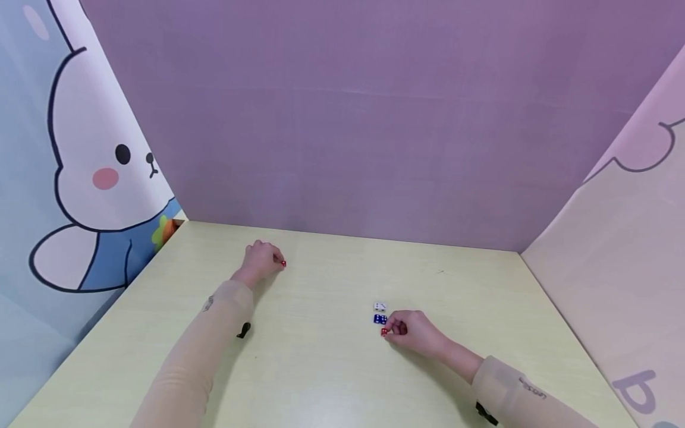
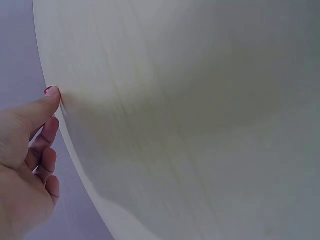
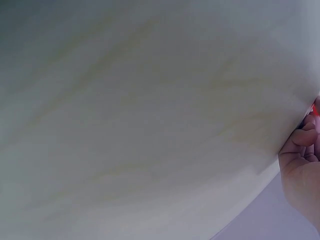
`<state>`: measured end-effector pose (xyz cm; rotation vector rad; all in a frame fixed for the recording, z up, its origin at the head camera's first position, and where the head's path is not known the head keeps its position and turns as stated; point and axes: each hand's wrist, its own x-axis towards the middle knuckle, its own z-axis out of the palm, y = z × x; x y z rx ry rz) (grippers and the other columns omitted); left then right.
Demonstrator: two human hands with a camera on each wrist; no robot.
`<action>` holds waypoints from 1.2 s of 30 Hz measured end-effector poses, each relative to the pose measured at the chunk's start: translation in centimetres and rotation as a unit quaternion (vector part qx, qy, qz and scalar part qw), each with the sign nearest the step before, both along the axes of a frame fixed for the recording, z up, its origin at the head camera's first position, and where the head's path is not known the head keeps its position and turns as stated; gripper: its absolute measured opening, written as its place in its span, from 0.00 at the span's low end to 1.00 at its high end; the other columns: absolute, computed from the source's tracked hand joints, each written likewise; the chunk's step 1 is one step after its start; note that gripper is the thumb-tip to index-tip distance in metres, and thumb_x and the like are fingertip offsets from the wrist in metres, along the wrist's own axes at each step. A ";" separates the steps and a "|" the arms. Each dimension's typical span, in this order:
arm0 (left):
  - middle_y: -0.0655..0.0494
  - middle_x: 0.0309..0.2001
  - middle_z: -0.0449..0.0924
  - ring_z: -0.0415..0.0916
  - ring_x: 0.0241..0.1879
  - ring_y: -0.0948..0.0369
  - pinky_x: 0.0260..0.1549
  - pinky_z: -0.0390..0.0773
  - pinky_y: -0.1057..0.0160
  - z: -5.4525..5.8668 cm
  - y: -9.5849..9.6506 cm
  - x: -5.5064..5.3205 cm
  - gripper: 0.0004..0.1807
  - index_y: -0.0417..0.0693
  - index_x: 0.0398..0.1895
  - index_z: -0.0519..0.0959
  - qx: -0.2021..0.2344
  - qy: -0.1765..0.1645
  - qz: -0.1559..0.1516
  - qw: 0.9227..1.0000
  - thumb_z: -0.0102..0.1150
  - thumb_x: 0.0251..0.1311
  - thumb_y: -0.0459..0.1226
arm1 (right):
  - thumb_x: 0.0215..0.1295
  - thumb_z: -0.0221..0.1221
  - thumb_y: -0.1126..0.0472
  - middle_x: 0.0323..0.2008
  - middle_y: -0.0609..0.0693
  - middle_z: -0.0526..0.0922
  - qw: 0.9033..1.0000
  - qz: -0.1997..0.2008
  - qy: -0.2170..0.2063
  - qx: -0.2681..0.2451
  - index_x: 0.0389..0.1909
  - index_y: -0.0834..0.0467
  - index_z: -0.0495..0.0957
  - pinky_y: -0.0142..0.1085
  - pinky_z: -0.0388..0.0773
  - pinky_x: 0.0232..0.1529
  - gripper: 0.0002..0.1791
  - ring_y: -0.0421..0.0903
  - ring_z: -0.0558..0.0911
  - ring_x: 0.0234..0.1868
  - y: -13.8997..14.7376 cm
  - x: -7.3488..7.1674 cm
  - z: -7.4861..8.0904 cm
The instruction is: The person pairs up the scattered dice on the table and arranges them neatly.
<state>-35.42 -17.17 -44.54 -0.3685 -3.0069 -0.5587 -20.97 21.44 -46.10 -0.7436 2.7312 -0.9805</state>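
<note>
Toward the back left of the table, my left hand (image 1: 260,261) pinches a small red die (image 1: 284,263) between thumb and fingertips. In the left wrist view a bit of that red die (image 2: 48,90) shows past the thumb tip. Right of centre, my right hand (image 1: 417,334) pinches another red die (image 1: 384,332) at the table surface. Just behind that die lies a pair of blue dice (image 1: 380,319) side by side, and behind them a pair of white dice (image 1: 380,307). In the right wrist view the right hand (image 3: 302,160) is partly cut off at the edge.
The pale wooden table (image 1: 316,368) ends at a purple backdrop (image 1: 348,131). A printed panel with a cartoon rabbit (image 1: 107,178) stands along the left, and a light panel (image 1: 626,249) along the right.
</note>
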 end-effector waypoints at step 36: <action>0.66 0.26 0.83 0.75 0.33 0.62 0.48 0.69 0.54 0.2 7.3 3.3 0.03 0.54 0.23 0.86 0.034 0.000 -0.128 0.991 0.72 0.46 0.37 | 0.54 0.65 0.65 0.22 0.41 0.73 1.000 0.004 0.001 0.002 0.31 0.54 0.79 0.26 0.69 0.24 0.05 0.34 0.69 0.23 0.5 -0.8 0.3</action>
